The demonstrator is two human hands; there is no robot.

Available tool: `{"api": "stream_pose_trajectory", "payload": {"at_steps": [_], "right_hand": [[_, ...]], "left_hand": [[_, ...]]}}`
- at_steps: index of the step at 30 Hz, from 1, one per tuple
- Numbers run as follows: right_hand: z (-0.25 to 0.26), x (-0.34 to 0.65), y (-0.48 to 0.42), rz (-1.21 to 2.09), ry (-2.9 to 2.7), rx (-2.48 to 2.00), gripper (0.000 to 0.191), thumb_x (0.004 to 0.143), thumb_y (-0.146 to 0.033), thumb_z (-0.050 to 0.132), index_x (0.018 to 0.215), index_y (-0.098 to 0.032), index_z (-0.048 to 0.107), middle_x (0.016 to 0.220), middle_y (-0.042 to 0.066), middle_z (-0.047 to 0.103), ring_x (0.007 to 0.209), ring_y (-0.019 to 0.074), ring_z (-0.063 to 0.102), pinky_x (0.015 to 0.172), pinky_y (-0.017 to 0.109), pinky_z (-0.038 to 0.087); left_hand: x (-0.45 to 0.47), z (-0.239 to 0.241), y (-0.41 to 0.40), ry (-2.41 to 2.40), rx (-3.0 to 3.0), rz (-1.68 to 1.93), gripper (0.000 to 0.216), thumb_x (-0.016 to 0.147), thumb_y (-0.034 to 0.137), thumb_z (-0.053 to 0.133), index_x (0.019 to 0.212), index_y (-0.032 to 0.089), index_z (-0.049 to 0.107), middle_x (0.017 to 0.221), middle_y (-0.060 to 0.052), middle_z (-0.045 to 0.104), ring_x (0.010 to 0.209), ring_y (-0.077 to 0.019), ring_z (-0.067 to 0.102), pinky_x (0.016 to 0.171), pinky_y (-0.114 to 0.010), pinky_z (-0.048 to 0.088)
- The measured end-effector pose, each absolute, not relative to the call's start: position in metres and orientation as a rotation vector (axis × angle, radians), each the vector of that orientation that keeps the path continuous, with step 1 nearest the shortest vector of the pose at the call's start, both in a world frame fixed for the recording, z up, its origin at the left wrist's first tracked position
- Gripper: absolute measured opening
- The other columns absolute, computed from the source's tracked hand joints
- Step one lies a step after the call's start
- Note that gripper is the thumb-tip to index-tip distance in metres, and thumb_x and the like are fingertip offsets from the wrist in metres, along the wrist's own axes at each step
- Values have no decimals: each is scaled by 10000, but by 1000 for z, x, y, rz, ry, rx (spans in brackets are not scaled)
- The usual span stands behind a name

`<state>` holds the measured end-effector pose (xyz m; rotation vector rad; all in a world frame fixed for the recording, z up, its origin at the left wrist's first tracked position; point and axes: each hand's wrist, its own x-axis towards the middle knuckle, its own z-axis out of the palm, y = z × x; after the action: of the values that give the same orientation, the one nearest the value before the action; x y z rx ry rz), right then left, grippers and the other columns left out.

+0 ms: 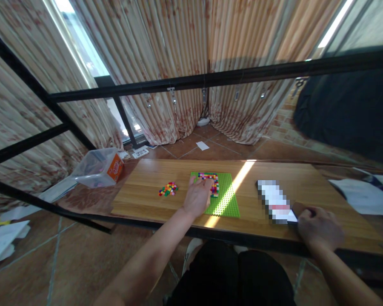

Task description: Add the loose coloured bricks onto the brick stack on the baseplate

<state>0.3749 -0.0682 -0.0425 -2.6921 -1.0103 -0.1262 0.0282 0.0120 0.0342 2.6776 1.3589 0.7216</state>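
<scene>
My left hand [197, 196] rests on the left edge of a green baseplate [225, 199], fingers spread over it and holding nothing. Small coloured bricks [210, 180] form a row and a column on the plate's far part. A loose pile of coloured bricks [168, 189] lies on the wooden table [147, 199], left of my hand. My right hand [319, 227] sits at the table's near right edge, fingers curled on the corner of a flat blurred card or phone [274, 199].
A clear plastic box with an orange label [98, 168] lies tipped beside the table's far left corner. Black frame bars [210, 78] cross above. Papers [360, 193] lie on the right. Curtains hang behind, over a tiled floor.
</scene>
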Motion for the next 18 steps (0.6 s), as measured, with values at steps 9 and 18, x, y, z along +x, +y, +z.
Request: {"api": "stream_pose_trajectory", "payload": {"at_steps": [9,18], "right_hand": [[-43,376,-69,-119,-1013,-2667,508,917,-391,271,1102,-147,677,1136,186,622,1062,332,584,836,416,452],[-40,374,-69,-139,-1018,-2692,539,921,-409,236,1090,-155,681,1136,177,626,1063,330,586,831,406,449]], "left_hand": [[31,45,17,1315,2655,701,210,750,73,525,914,201,548,800,-50,649,906,-262,590,1030,-508,264],[28,43,17,1360,2686,699,212,800,91,513,966,193,597,886,-49,675,917,-238,580,1033,-498,278]]}}
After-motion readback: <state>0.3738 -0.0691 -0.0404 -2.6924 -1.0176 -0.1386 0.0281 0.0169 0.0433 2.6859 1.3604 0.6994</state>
